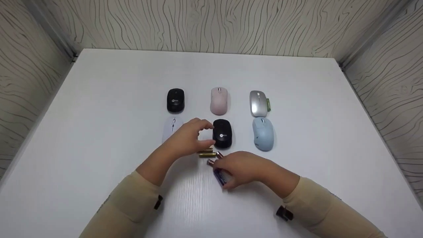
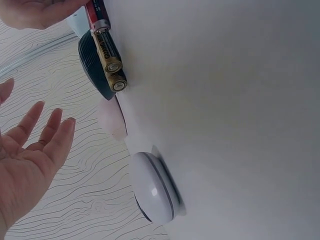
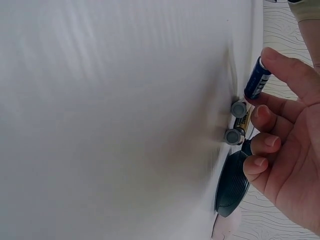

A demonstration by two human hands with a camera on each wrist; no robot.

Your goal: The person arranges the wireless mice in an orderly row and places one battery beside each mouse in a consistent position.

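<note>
Closest to my head camera, I see the right hand [image 1: 244, 168] pinching a blue battery [image 3: 257, 80] between thumb and forefinger, its other fingers bent. Two red batteries [image 1: 220, 155] lie right by those fingers; I can't tell whether they touch. Just beyond are two gold batteries [image 1: 207, 154], side by side. I read the left hand [image 1: 188, 138] as half open, thumb and fingers apart, holding nothing; its tips reach the left edge of a black mouse [image 1: 222, 134], contact unclear to me. The hand partly hides a white mouse [image 1: 170, 128]; a blue mouse [image 1: 263, 135] sits off to the right. Farther out I have a second black mouse [image 1: 175, 100], a pink mouse [image 1: 219, 101] and a silver mouse [image 1: 258, 104], a green battery [image 1: 268, 104] beside its right edge.
</note>
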